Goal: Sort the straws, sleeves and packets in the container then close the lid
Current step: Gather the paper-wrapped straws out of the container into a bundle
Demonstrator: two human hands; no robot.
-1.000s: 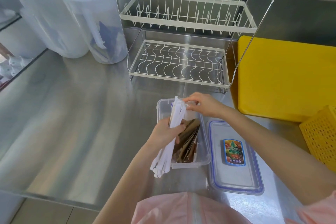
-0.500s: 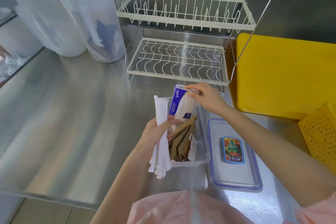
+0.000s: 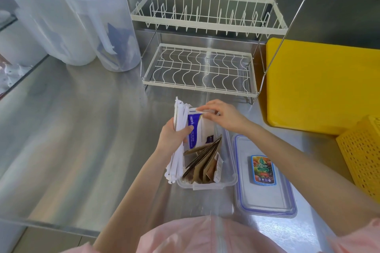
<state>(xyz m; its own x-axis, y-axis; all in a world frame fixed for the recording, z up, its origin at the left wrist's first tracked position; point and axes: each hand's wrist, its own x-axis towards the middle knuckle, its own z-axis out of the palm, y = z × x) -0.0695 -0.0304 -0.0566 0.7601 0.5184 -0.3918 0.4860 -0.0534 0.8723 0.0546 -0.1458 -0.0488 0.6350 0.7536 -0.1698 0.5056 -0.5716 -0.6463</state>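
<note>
A clear plastic container (image 3: 230,181) sits on the steel counter in front of me. Several brown sleeves (image 3: 205,162) lean inside it. My left hand (image 3: 174,137) grips a bundle of white wrapped straws (image 3: 177,156) upright at the container's left side, its thumb against a white and blue packet (image 3: 197,129). My right hand (image 3: 224,115) pinches the top edge of that packet, which stands on end in the far part of the container. The clear lid (image 3: 265,197) with a blue rim and a colourful label lies flat to the right of the container.
A white wire dish rack (image 3: 201,72) stands just behind the container. Two translucent pitchers (image 3: 98,24) sit at the back left. A yellow cutting board (image 3: 322,86) and a yellow perforated basket (image 3: 362,154) are on the right. The counter's front edge runs below my arms.
My right hand lifted the white and blue packet up out of the container and stood it against the straws. My left hand raised the straw bundle more upright.
</note>
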